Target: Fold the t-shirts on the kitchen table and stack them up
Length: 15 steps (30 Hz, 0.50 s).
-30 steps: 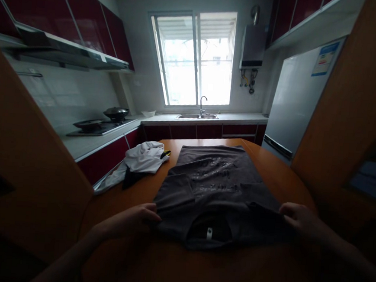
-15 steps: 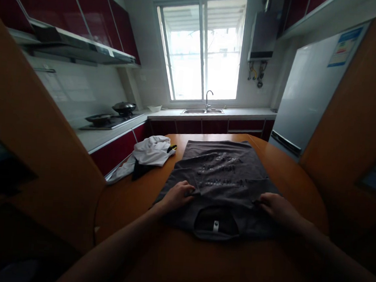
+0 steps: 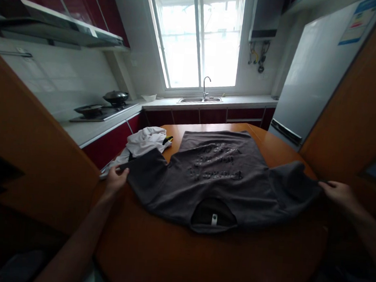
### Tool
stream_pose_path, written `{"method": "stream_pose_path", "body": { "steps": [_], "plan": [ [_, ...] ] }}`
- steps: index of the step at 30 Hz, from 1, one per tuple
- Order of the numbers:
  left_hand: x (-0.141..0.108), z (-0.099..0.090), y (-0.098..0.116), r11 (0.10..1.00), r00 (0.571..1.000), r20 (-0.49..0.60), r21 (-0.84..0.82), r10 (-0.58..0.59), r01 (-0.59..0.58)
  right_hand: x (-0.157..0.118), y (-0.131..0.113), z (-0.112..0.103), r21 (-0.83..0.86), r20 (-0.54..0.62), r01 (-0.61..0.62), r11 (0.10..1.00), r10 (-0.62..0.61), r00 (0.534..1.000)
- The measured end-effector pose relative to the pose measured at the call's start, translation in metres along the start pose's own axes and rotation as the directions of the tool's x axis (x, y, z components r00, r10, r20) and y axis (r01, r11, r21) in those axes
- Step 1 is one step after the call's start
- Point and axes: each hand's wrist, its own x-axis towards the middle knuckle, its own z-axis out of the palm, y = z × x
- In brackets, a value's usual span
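Observation:
A dark grey T-shirt point(image 3: 217, 182) with black lettering lies front up on the round wooden table point(image 3: 204, 259), its collar and white label toward me. Out at the left, my left hand point(image 3: 117, 181) pinches the end of one sleeve. My right hand point(image 3: 338, 194) grips the end of the other sleeve at the table's right side. Both sleeves are drawn outward and look partly raised off the tabletop.
Behind the left sleeve lies a crumpled pile of white clothes point(image 3: 149, 140) with black and yellow parts. Beyond the table are a counter with a sink point(image 3: 200, 100), a hob with pans point(image 3: 94, 111), and a fridge point(image 3: 313, 72) on the right.
Both hands have moved apart, from the shirt's upper body out to the sides, pulling the two sleeves outward. The view has dipped slightly.

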Motion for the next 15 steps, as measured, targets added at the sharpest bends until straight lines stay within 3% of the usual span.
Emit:
{"method": "stream_pose_path", "body": {
  "steps": [2, 3, 5, 7, 8, 9, 12, 14, 15],
  "plan": [
    [-0.010, -0.006, -0.006, 0.974, 0.981, -0.088, 0.166, 0.170, -0.154, -0.013, 0.003, 0.000, -0.180, -0.048, 0.126, 0.976, -0.137, 0.989],
    [-0.018, -0.007, -0.003, 0.938, 0.949, -0.112, 0.227, 0.294, -0.264, -0.023, -0.001, 0.002, -0.282, -0.084, 0.234, 0.930, -0.267, 0.960],
    [-0.040, -0.003, 0.012, 0.832, 0.851, -0.063, 0.261, 0.521, -0.490, -0.052, -0.020, 0.010, -0.411, -0.108, 0.480, 0.775, -0.565, 0.818],
    [-0.065, 0.007, 0.036, 0.724, 0.740, 0.122, 0.153, 0.661, -0.672, -0.088, -0.046, 0.025, -0.309, 0.020, 0.694, 0.651, -0.725, 0.689],
    [-0.078, 0.014, 0.050, 0.668, 0.656, 0.256, 0.052, 0.710, -0.742, -0.108, -0.060, 0.035, -0.219, 0.096, 0.774, 0.594, -0.776, 0.623],
    [-0.091, 0.023, 0.062, 0.612, 0.542, 0.399, -0.063, 0.739, -0.788, -0.127, -0.073, 0.046, -0.125, 0.189, 0.836, 0.534, -0.814, 0.549],
    [-0.126, 0.045, 0.088, 0.500, 0.246, 0.637, -0.254, 0.731, -0.828, -0.176, -0.094, 0.077, 0.076, 0.442, 0.900, 0.428, -0.824, 0.354],
    [-0.144, 0.053, 0.093, 0.453, 0.115, 0.738, -0.277, 0.665, -0.847, -0.197, -0.093, 0.088, 0.121, 0.568, 0.913, 0.389, -0.781, 0.258],
    [-0.152, 0.054, 0.092, 0.439, 0.072, 0.780, -0.270, 0.621, -0.857, -0.203, -0.089, 0.089, 0.127, 0.623, 0.917, 0.377, -0.750, 0.222]
  ]
}}
